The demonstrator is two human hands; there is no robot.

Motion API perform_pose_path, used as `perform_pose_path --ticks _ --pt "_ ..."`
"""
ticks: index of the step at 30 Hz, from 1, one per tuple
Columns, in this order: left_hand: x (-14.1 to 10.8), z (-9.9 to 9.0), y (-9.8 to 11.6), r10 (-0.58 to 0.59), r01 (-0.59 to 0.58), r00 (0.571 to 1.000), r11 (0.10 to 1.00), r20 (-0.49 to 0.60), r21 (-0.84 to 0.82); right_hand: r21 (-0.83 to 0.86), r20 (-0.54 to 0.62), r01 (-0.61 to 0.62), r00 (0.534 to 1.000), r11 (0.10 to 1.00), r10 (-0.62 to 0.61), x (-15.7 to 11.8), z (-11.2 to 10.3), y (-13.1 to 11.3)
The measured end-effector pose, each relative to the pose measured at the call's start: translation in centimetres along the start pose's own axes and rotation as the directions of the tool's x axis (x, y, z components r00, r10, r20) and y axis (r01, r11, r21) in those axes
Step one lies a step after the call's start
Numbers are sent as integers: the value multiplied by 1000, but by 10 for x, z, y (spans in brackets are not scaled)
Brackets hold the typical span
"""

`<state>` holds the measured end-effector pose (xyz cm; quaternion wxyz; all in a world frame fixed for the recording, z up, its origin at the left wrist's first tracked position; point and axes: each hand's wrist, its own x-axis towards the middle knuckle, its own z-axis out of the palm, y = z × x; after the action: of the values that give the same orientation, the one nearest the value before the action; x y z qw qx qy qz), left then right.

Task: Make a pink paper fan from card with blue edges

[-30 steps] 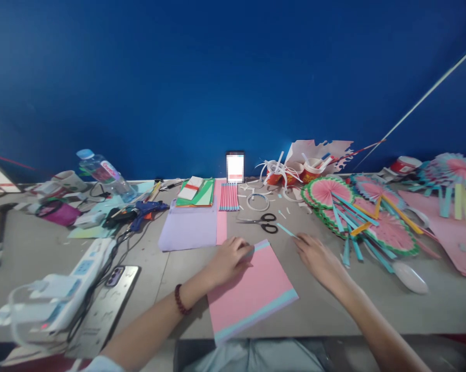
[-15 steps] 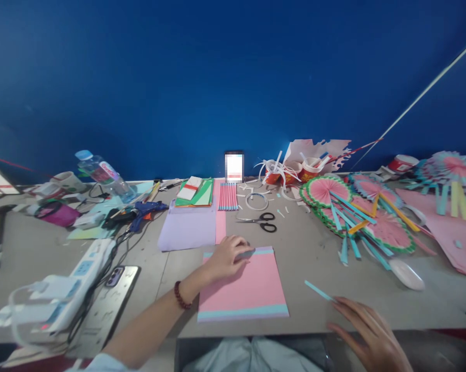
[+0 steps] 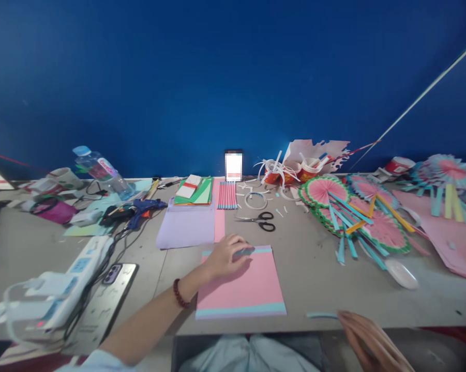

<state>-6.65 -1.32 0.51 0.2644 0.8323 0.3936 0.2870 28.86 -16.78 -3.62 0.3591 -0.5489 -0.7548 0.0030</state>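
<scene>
A pink sheet of paper (image 3: 240,287) with light-blue and lilac bands along its near and far edges lies flat on the table in front of me. My left hand (image 3: 228,256) rests on its upper part, fingers bent loosely and a little apart. At the table's front edge on the right, my right hand (image 3: 368,338) pinches one end of a thin light-blue paper strip (image 3: 321,315). The strip points left, apart from the sheet. Beyond the sheet lie black-handled scissors (image 3: 261,222).
Pleated paper fans (image 3: 357,212) and a white oval object (image 3: 401,274) lie on the right. At left are a power strip (image 3: 77,279), a phone (image 3: 104,305), a glue gun (image 3: 143,209) and a bottle (image 3: 104,173). Lilac paper (image 3: 186,225) and striped pink sticks (image 3: 227,195) lie behind the sheet.
My right hand has shifted slightly right and down with the strip, which now lies nearly level instead of slanting. My left hand has stayed on the pink sheet.
</scene>
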Motion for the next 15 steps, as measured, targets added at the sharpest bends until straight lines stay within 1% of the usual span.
perform_pose_path --ticks 1,2,4,5,7,9,10,11,13,15 --pt "-1 0 2 8 -9 1000 999 -20 -34 -7 -62 -4 998 1000 4 11 4 -6" --pt "-2 -1 5 13 -16 999 997 -32 -72 3 -63 -22 998 1000 22 22 8 -13" --pt "-3 -2 10 -3 0 1000 986 -13 -167 40 -84 28 996 999 -24 48 18 -27" --pt "-4 -2 12 -25 29 999 974 24 -226 55 -111 64 992 996 -58 62 23 -34" --pt "-5 -2 14 -74 118 988 929 136 -351 73 -147 131 982 989 -120 88 31 -48" --pt "-5 -3 14 -107 204 967 867 230 -454 133 -127 232 968 963 -216 111 39 -60" --pt "-5 -3 14 -121 237 959 839 257 -490 171 -104 283 958 944 -268 120 42 -66" --pt "-5 -3 13 -134 262 953 812 271 -521 203 -85 331 944 922 -320 128 45 -70" --pt "-3 -5 11 -164 311 942 752 292 -582 264 -87 416 909 870 -408 139 53 -74" --pt "-1 -7 8 -194 370 924 674 331 -639 308 -63 445 891 841 -449 145 60 -74"
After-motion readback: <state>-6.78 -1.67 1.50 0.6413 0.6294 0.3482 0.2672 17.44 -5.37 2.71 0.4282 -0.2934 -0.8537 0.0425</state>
